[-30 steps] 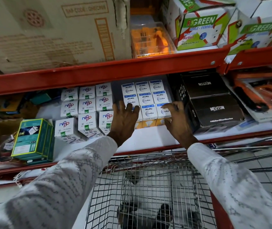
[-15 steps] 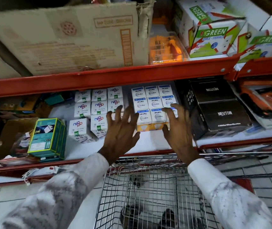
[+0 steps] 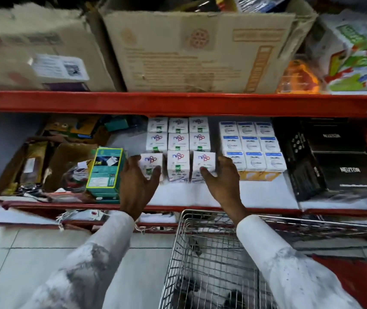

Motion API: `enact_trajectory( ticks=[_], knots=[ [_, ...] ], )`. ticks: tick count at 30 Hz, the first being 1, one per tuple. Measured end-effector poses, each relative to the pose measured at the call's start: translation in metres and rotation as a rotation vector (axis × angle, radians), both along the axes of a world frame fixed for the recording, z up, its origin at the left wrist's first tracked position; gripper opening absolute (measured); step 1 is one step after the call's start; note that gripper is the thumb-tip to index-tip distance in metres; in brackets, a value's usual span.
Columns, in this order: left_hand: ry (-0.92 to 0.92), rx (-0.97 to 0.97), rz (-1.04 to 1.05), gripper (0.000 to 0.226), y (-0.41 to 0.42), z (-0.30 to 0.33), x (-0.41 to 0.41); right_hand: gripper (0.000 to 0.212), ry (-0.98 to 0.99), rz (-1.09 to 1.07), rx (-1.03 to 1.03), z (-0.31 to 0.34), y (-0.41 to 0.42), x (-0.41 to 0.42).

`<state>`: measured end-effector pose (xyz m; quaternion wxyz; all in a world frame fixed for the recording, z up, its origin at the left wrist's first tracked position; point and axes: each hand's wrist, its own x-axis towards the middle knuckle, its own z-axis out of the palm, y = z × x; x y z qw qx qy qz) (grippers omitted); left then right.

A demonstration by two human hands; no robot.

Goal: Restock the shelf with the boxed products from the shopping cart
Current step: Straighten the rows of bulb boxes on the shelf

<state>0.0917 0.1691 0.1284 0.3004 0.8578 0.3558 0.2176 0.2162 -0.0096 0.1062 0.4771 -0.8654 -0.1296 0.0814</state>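
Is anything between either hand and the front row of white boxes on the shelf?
Nothing visible. The left hand rests on the leftmost front white box, the right hand on the rightmost; the green box stands off to the left.

Boxes with round logos (image 3: 178, 150) sit on the shelf (image 3: 222, 197), left of banded boxes (image 3: 250, 148), above the cart (image 3: 211, 259).

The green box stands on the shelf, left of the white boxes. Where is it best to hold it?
Probably grip the green box by its two upright side faces, coming from the front: it stands upright at the shelf edge, its left side crowded by clutter.
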Motion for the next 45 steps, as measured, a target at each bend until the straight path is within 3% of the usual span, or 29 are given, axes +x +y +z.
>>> enact_trajectory(
  ticks=[4, 12, 14, 18, 21, 26, 30, 34, 38, 43, 45],
  knots=[
    [0.020, -0.070, 0.017, 0.050, 0.007, 0.005, 0.006, 0.045, 0.024, -0.029, -0.066, 0.000, 0.010, 0.002],
    [0.021, -0.601, 0.155, 0.037, 0.022, -0.010, 0.012, 0.044, 0.343, -0.195, 0.005, -0.021, 0.016, 0.009],
    [-0.016, -0.662, 0.212, 0.023, 0.023, -0.013, 0.013, 0.042, 0.365, -0.206, 0.038, -0.023, 0.018, 0.010],
    [-0.089, -0.736, 0.282, 0.022, 0.021, -0.018, 0.014, 0.050, 0.439, -0.226, 0.094, -0.023, 0.020, 0.011],
    [-0.102, -0.755, 0.312, 0.022, 0.017, -0.017, 0.015, 0.055, 0.461, -0.216, 0.140, -0.032, 0.018, 0.017],
    [-0.104, -0.765, 0.287, 0.023, 0.017, -0.017, 0.019, 0.031, 0.460, -0.191, 0.148, -0.033, 0.019, 0.020],
    [-0.107, -0.782, 0.277, 0.021, 0.017, -0.017, 0.020, 0.057, 0.482, -0.192, 0.181, -0.041, 0.018, 0.024],
    [-0.120, -0.783, 0.283, 0.021, 0.016, -0.017, 0.022, 0.055, 0.495, -0.196, 0.185, -0.037, 0.019, 0.023],
    [-0.126, -0.782, 0.270, 0.022, 0.017, -0.018, 0.024, 0.070, 0.541, -0.192, 0.220, -0.059, 0.015, 0.032],
    [-0.110, -0.778, 0.258, 0.022, 0.019, -0.016, 0.025, 0.045, 0.570, -0.190, 0.226, -0.042, 0.019, 0.025],
    [-0.105, -0.777, 0.252, 0.021, 0.020, -0.016, 0.025, 0.044, 0.577, -0.193, 0.243, -0.037, 0.019, 0.023]
  ],
)
